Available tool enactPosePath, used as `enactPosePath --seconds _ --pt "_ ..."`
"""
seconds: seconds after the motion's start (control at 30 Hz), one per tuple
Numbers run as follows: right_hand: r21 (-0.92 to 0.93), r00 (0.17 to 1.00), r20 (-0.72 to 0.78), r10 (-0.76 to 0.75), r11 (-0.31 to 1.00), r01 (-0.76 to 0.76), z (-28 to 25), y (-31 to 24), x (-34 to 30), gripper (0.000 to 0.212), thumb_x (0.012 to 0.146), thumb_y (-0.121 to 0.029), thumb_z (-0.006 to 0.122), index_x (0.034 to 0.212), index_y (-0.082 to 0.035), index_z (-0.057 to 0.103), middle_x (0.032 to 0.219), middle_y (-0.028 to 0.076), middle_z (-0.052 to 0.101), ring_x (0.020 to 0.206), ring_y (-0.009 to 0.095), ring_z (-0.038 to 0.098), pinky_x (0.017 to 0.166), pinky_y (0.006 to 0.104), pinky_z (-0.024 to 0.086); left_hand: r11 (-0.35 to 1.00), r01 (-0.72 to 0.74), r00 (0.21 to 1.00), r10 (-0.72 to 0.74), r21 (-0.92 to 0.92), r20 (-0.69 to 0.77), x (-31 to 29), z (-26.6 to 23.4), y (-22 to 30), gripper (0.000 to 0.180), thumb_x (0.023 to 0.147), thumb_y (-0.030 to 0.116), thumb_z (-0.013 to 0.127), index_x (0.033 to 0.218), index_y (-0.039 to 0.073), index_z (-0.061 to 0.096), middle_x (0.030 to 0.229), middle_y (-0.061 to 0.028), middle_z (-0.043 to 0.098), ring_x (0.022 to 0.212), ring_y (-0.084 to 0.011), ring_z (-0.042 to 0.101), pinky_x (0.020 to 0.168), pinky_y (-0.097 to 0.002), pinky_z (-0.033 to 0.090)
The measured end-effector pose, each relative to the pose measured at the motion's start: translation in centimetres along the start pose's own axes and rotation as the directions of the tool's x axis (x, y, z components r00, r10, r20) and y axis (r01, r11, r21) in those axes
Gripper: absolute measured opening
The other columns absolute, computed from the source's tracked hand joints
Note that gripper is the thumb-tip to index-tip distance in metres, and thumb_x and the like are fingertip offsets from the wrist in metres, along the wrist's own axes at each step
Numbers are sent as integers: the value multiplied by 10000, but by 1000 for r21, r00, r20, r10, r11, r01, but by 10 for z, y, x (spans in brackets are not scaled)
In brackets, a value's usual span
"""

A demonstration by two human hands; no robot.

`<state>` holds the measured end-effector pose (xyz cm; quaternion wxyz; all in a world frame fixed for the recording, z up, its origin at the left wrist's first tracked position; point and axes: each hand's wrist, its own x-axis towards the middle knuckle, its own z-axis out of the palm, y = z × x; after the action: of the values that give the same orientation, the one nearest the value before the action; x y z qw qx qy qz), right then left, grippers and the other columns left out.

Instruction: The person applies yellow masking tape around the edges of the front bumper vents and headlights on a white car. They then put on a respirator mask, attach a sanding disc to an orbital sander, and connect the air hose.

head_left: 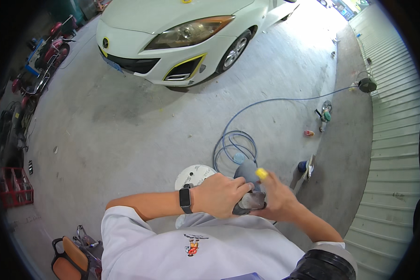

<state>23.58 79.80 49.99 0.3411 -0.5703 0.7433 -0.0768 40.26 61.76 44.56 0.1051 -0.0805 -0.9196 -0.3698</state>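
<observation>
My left hand (221,193) and my right hand (276,198) meet in front of my chest, both closed on a grey hand-held power tool (248,186) with a rounded grey body. A yellow cap or tape covers a fingertip of my right hand (262,174). A black wristband sits on my left wrist (185,199). A white round disc (194,176) lies on the concrete floor just beyond my left hand. A blue hose (234,145) lies coiled on the floor past the tool.
A white car (182,32) is parked ahead. The blue hose runs right toward a corrugated metal wall (396,116). A small green tool (325,115), a pink item (308,133) and a blue item (303,165) lie on the floor. Motorbikes (46,56) and a red crate (16,186) stand left.
</observation>
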Motion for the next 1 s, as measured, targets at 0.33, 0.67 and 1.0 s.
enactPosePath --seconds 0.33,0.67,1.0 --pt "345 969 -241 47 938 41 7 45 70 831 672 -49 753 1452 -29 468 1000 192 674 819 345 661 818 376 538 342 70 17 -940 -937 -341 -110 24 -82 473 950 524 698 946 51 708 862 -49 719 686 -153 626 647 -270 488" --pt "735 948 -306 90 655 175 -29 127 144 945 614 30 773 1492 -82 442 1227 64 596 1135 182 589 1023 289 436 -124 99 484 -861 -987 156 -152 91 -122 617 1010 568 562 1147 -22 683 1208 -205 712 1035 -235 684 942 -376 541" --pt "917 885 -324 334 342 207 -85 247 175 918 593 1 780 1460 -35 481 1168 30 622 1070 147 594 996 271 444 -447 231 179 -853 -864 489 -114 48 -262 911 975 778 410 1462 17 525 1405 -170 625 1266 -324 622 1112 -518 474"
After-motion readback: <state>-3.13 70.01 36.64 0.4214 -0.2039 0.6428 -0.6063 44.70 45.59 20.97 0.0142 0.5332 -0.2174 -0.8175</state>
